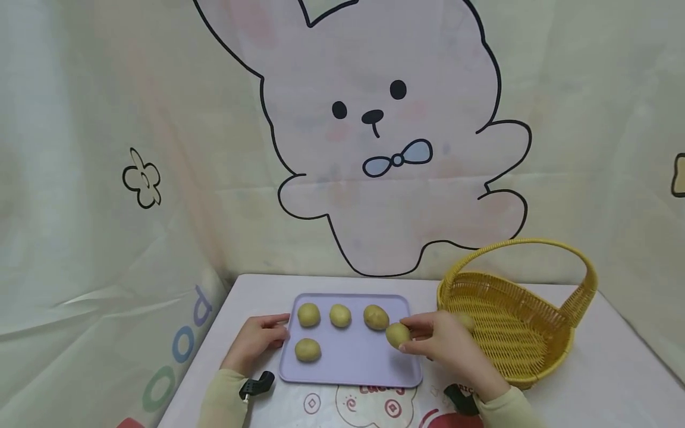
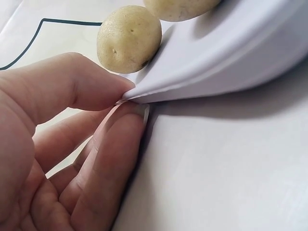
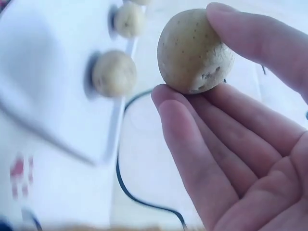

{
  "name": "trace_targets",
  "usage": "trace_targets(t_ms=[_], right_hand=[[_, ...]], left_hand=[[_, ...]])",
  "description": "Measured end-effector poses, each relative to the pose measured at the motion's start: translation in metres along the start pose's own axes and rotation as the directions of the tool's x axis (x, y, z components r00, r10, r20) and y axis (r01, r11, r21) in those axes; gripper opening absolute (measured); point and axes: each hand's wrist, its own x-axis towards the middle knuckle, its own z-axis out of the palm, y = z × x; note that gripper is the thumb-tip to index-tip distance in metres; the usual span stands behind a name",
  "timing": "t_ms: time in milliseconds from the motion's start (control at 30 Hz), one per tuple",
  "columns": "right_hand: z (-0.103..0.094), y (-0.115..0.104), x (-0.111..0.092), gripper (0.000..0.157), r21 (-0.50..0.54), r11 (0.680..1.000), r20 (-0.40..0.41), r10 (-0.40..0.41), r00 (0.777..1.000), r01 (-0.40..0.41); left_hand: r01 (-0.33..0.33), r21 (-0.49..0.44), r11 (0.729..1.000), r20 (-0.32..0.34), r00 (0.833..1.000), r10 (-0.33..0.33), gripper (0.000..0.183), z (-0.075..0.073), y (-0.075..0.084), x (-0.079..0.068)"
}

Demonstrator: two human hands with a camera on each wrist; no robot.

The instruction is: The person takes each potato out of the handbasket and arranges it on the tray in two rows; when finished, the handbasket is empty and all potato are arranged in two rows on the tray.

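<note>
My right hand (image 1: 455, 343) pinches a small yellow-brown potato (image 1: 398, 336) between thumb and fingers, over the right side of a pale lilac tray (image 1: 355, 364). The right wrist view shows this held potato (image 3: 192, 50) up close, with a dented patch on its skin. At the tray's left edge, my left hand (image 1: 255, 340) grips the rim; thumb above and fingers below show in the left wrist view. On the tray lie several potatoes: three in a back row, such as the middle potato (image 1: 340, 316), and one potato (image 1: 307, 350) at front left.
A yellow woven basket (image 1: 514, 351) with a tall handle stands right of the tray, one potato (image 1: 467, 321) partly visible inside behind my hand. A printed cloth (image 1: 374, 410) covers the table in front. Behind hangs a curtain (image 1: 374, 226) with a cartoon animal.
</note>
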Motion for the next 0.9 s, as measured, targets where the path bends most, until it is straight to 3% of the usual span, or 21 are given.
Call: trace_targets(t_ms=[167, 400, 900], right_hand=[[0.025, -0.001, 0.022, 0.052, -0.005, 0.999, 0.001, -0.045, 0.999, 0.045], [0.057, -0.005, 0.041, 0.051, 0.035, 0.999, 0.002, -0.042, 0.999, 0.042], [0.097, -0.005, 0.052, 0.048, 0.056, 0.996, 0.046, -0.071, 0.996, 0.069]], left_hand=[[0.010, -0.006, 1.000, -0.003, 1.000, -0.010, 0.051, 0.000, 0.000, 0.000], [0.018, -0.009, 1.000, -0.007, 1.000, -0.018, 0.050, 0.000, 0.000, 0.001], [0.028, -0.016, 0.999, 0.002, 1.000, -0.028, 0.049, 0.000, 0.000, 0.001]])
